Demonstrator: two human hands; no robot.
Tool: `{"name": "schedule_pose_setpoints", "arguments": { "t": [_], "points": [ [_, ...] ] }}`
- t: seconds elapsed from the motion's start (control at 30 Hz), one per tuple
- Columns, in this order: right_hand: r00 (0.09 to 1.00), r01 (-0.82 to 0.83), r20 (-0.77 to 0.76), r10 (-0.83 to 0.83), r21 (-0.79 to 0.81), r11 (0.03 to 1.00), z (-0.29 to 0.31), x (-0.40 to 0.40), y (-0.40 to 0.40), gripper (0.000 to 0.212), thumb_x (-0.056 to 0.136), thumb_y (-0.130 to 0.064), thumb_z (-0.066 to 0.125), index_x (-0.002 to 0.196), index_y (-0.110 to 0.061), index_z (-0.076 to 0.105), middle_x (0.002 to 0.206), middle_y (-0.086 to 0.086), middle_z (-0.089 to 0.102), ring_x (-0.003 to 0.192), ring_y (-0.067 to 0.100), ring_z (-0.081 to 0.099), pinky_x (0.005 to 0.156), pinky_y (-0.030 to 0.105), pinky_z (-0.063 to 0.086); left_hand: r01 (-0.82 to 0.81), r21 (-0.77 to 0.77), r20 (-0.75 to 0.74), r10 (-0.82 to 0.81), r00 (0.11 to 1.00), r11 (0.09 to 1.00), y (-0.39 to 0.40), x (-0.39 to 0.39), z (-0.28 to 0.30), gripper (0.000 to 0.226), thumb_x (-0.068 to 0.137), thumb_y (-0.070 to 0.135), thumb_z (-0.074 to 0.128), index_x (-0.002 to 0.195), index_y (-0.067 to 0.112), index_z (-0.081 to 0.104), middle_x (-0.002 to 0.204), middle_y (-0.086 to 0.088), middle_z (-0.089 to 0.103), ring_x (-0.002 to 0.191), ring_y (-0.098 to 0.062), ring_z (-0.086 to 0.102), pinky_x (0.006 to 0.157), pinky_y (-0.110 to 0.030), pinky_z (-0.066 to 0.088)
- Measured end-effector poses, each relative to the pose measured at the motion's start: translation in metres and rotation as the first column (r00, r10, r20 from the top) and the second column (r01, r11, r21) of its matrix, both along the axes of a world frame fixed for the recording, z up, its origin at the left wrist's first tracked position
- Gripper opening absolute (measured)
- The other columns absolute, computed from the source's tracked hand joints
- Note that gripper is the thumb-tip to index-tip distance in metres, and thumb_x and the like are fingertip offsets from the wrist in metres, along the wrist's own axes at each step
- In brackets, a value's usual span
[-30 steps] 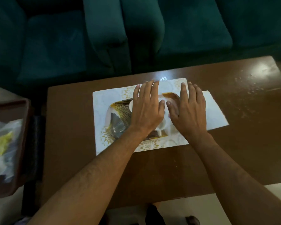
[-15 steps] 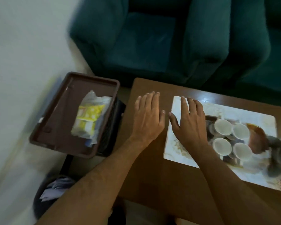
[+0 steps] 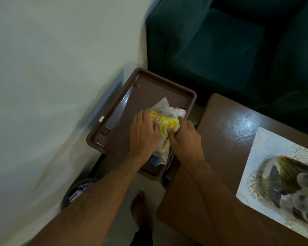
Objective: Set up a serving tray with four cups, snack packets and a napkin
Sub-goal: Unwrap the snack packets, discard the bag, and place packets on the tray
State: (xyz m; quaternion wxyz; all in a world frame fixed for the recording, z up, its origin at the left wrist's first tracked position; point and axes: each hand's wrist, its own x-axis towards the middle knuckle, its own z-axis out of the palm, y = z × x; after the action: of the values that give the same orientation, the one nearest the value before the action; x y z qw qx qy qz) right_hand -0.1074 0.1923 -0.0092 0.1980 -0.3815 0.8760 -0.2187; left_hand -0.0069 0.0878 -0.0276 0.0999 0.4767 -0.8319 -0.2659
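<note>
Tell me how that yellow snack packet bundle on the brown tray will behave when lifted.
The snack packet bundle looks like crinkled thin plastic, so it will probably flop and sag between the left hand and right hand. It likely weighs little. Loose packets might slip out onto the brown tray.

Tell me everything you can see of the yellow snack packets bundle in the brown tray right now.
The bundle of yellow snack packets is wrapped in crinkled clear plastic, with white paper or tissue showing at its far end. It lies in the right part of the brown plastic tray, which sits left of the wooden table. The left hand and right hand both grip it, thumbs pressed on top. How many packets it holds cannot be told.
</note>
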Motion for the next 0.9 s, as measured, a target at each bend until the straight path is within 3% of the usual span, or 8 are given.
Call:
{"name": "schedule_pose_setpoints", "arguments": {
  "t": [0.17, 0.33, 0.5, 0.6, 0.73, 0.8, 0.9],
  "points": [
    [0.992, 0.113, 0.051, -0.115, 0.033, 0.993, -0.018, 0.019, -0.018, 0.065, 0.093, -0.03, 0.071, 0.149, -0.013, 0.043, 0.136, 0.012, 0.048, 0.107, 0.032, 0.065, 0.083, 0.034, 0.048, -0.091, 0.358, -0.005, 0.1, 0.995, 0.929, -0.016, 0.015, -0.023, 0.05, 0.104, 0.038, 0.055, 0.147, 0.015, 0.044, 0.143, -0.007, 0.054, 0.133, -0.024, 0.049, 0.108, -0.042, 0.047],
    [0.922, 0.328, 0.23, -0.312, -0.037, 0.944, -0.021, 0.023, -0.031, 0.075, 0.081, -0.025, 0.081, 0.145, -0.017, 0.044, 0.137, 0.008, 0.047, 0.11, 0.018, 0.059, 0.089, 0.032, 0.053, -0.131, 0.465, -0.069, 0.183, 0.981, 0.876, -0.029, 0.013, -0.025, 0.046, 0.099, 0.037, 0.062, 0.136, 0.013, 0.052, 0.133, -0.008, 0.06, 0.125, -0.028, 0.056, 0.104, -0.05, 0.05],
    [0.727, 0.573, 0.508, -0.462, -0.08, 0.815, -0.018, 0.02, -0.045, 0.06, 0.079, -0.025, 0.088, 0.131, -0.012, 0.062, 0.116, 0.001, 0.073, 0.1, 0.015, 0.072, 0.089, 0.043, 0.064, -0.224, 0.641, -0.107, 0.375, 0.921, 0.734, -0.047, 0.011, -0.029, 0.046, 0.096, 0.039, 0.067, 0.128, 0.007, 0.061, 0.128, -0.011, 0.064, 0.119, -0.029, 0.062, 0.103, -0.049, 0.051],
    [0.625, 0.62, 0.683, -0.379, -0.138, 0.772, -0.014, 0.021, -0.052, 0.042, 0.088, -0.015, 0.081, 0.127, -0.008, 0.068, 0.115, 0.006, 0.076, 0.105, 0.021, 0.075, 0.095, 0.049, 0.063, -0.247, 0.701, -0.168, 0.492, 0.854, 0.669, -0.052, 0.016, -0.033, 0.032, 0.097, 0.041, 0.066, 0.116, 0.016, 0.06, 0.119, -0.007, 0.067, 0.11, -0.025, 0.066, 0.092, -0.042, 0.054],
    [0.412, 0.698, 0.892, -0.185, -0.178, 0.694, -0.002, 0.016, -0.061, 0.027, 0.094, -0.007, 0.071, 0.121, -0.01, 0.073, 0.12, 0.031, 0.066, 0.112, 0.035, 0.072, 0.103, 0.058, 0.056, -0.184, 0.832, -0.244, 0.643, 0.726, 0.523, -0.056, 0.021, -0.033, 0.021, 0.104, 0.04, 0.059, 0.108, 0.02, 0.06, 0.116, -0.011, 0.07, 0.109, -0.029, 0.07, 0.098, -0.052, 0.058],
    [0.324, 0.716, 0.932, -0.161, -0.13, 0.686, 0.003, 0.012, -0.063, 0.031, 0.093, -0.004, 0.07, 0.124, -0.01, 0.07, 0.13, 0.038, 0.057, 0.115, 0.04, 0.068, 0.105, 0.064, 0.052, -0.116, 0.874, -0.283, 0.688, 0.668, 0.473, -0.058, 0.023, -0.03, 0.025, 0.106, 0.037, 0.056, 0.113, 0.014, 0.061, 0.116, -0.013, 0.071, 0.107, -0.031, 0.072, 0.099, -0.055, 0.059],
    [0.119, 0.74, 0.975, -0.187, 0.039, 0.672, 0.004, 0.009, -0.062, 0.056, 0.086, -0.008, 0.081, 0.136, -0.015, 0.059, 0.132, 0.02, 0.068, 0.114, 0.038, 0.073, 0.098, 0.063, 0.057, -0.045, 0.892, -0.331, 0.717, 0.613, 0.45, -0.061, 0.023, -0.026, 0.037, 0.107, 0.03, 0.056, 0.129, 0.001, 0.057, 0.126, -0.025, 0.069, 0.115, -0.042, 0.07, 0.101, -0.06, 0.057]
  ]
}}
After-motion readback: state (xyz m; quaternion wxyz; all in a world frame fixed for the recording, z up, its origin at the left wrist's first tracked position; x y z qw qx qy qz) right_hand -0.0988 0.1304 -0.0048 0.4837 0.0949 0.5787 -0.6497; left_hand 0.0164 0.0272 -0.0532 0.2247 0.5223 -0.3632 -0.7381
